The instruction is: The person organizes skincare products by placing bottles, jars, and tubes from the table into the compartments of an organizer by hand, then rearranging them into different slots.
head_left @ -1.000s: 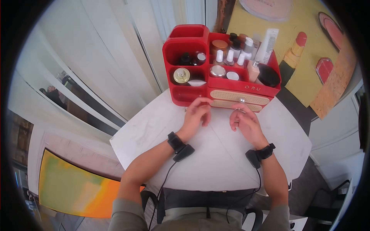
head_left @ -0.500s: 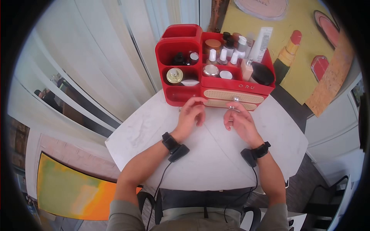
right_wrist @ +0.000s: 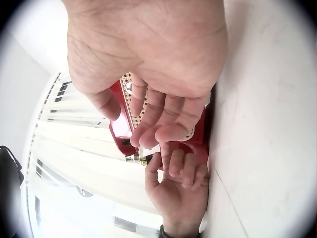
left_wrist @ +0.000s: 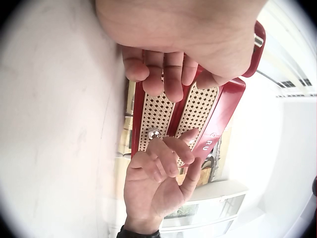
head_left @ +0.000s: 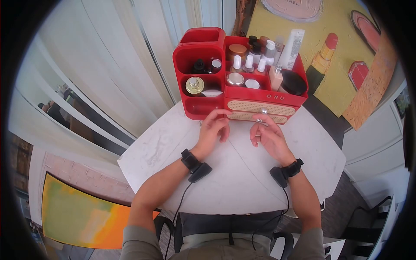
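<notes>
A red makeup organizer (head_left: 234, 93) stands at the far side of a white marble-look table (head_left: 236, 186). Its front carries two drawers faced with woven cane (head_left: 251, 107), each with a round silver knob (head_left: 264, 111). My left hand (head_left: 213, 132) is held before the organizer's left part, fingers loosely bent and holding nothing. To its right, my right hand (head_left: 271, 139) hovers by the drawers, its fingers curled softly around nothing. In the left wrist view both drawers (left_wrist: 157, 111) are closed behind the hands.
Nail polish bottles (head_left: 248, 65), a white tube (head_left: 291, 48), a pump bottle (head_left: 269, 51) and a black round case (head_left: 293, 82) fill the organizer's top. A perfume bottle (head_left: 194, 85) sits in a left compartment. Behind it leans a painting with a lipstick (head_left: 327, 50). Pale curtains (head_left: 108, 56) hang at left.
The head view has shifted slightly, so the organizer and table sit a little further left. Both hands keep nearly the same pose in front of the drawers.
</notes>
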`<state>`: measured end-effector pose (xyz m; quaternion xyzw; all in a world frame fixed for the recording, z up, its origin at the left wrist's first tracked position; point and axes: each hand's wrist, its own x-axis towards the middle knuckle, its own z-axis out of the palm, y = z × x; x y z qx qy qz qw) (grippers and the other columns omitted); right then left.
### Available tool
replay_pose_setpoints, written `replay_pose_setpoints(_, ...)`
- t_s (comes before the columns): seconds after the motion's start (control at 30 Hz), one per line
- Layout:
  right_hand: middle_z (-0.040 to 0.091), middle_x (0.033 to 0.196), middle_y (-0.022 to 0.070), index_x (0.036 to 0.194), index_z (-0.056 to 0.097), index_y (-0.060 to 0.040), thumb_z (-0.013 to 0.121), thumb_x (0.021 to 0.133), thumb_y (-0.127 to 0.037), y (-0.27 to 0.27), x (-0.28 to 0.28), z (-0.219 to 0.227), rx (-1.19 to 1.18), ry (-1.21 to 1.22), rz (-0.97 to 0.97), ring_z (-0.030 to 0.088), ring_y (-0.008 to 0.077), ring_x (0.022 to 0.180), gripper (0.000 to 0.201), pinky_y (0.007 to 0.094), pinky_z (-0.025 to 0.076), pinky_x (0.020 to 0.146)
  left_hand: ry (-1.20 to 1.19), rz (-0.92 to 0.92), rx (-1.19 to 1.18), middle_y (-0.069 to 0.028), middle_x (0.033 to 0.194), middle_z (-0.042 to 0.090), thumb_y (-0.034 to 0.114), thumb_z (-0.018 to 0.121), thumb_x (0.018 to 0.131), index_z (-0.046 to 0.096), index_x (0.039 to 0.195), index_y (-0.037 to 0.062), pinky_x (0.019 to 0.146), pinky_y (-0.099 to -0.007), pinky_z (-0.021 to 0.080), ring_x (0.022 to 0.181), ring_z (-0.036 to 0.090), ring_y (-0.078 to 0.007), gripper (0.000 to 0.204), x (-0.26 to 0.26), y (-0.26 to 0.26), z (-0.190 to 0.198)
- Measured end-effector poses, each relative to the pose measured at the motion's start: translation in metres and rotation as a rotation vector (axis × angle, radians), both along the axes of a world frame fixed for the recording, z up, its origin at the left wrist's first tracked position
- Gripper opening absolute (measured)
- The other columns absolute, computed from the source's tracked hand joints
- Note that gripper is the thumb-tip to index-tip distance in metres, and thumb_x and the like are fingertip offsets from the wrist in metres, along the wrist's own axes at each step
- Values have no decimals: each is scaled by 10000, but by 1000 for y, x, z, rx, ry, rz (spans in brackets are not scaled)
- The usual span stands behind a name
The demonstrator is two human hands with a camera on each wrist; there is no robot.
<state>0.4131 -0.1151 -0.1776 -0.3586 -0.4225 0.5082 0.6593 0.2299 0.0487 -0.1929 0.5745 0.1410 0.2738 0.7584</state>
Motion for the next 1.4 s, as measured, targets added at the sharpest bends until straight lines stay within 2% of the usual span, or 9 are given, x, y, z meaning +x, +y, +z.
replay_pose_setpoints(0.77,670,976,110,1229,607,-18,525,1067,-198,-1,1,-1,-47,-60,91,627,184,853,256,320,490,734,-23,-9,-15,-56,690,577,132,479,1038,587,1212,42,508,-264,399,565,532,-128,223,3,2,-4)
replay_pose_setpoints(0.93,662,968,119,1153,610,-1,539,1058,-202,-2,1,9,59,-107,22,621,207,830,233,333,485,724,-62,-58,-17,-51,674,576,137,493,1047,602,1172,51,498,-270,410,540,528,-123,187,2,5,-8)
replay_pose_setpoints(1.1,690,841,151,953,673,25,598,1016,-295,-22,-18,111,363,-471,73,636,237,746,334,351,491,678,-63,-62,-32,-41,667,580,185,519,1058,609,1154,73,507,-257,392,534,524,-109,172,1,3,-5)
replay_pose_setpoints(1.17,721,779,155,841,705,9,649,973,-349,-31,-30,145,552,-488,149,674,273,658,385,359,504,577,-46,-75,-20,-34,668,579,194,526,1059,612,1149,81,511,-253,384,532,520,-107,168,2,5,-5)
replay_pose_setpoints(1.2,735,771,156,753,707,-8,690,944,-367,-35,-29,166,591,-506,325,689,274,639,407,365,512,555,-40,-74,-20,-34,668,579,194,526,1059,612,1149,81,511,-253,384,532,520,-107,168,2,4,-4)
replay_pose_setpoints(1.23,738,766,147,701,713,-31,722,922,-396,-41,-35,179,669,-518,384,693,261,625,426,366,514,538,-31,-72,-22,-36,669,578,193,523,1060,611,1150,80,511,-254,386,533,519,-107,169,2,4,-4)
replay_pose_setpoints(1.3,737,759,127,730,732,-35,754,882,-388,-42,-45,203,952,-565,578,705,258,648,386,336,531,575,-13,-64,-19,-37,670,577,192,520,1062,611,1150,78,512,-255,388,533,517,-108,170,1,4,-2)
replay_pose_setpoints(1.33,737,759,127,730,732,-35,754,882,-388,-44,-55,212,959,-554,576,705,258,648,386,336,531,575,-18,-69,-27,-39,674,577,190,518,1063,609,1149,74,513,-255,389,536,518,-109,171,1,4,-3)
replay_pose_setpoints(1.4,605,686,54,836,683,-11,604,972,-157,-52,-75,222,1116,-623,580,667,220,675,215,303,520,572,-9,-71,-31,-42,678,576,189,515,1065,607,1148,70,514,-255,390,540,519,-110,172,1,3,-2)
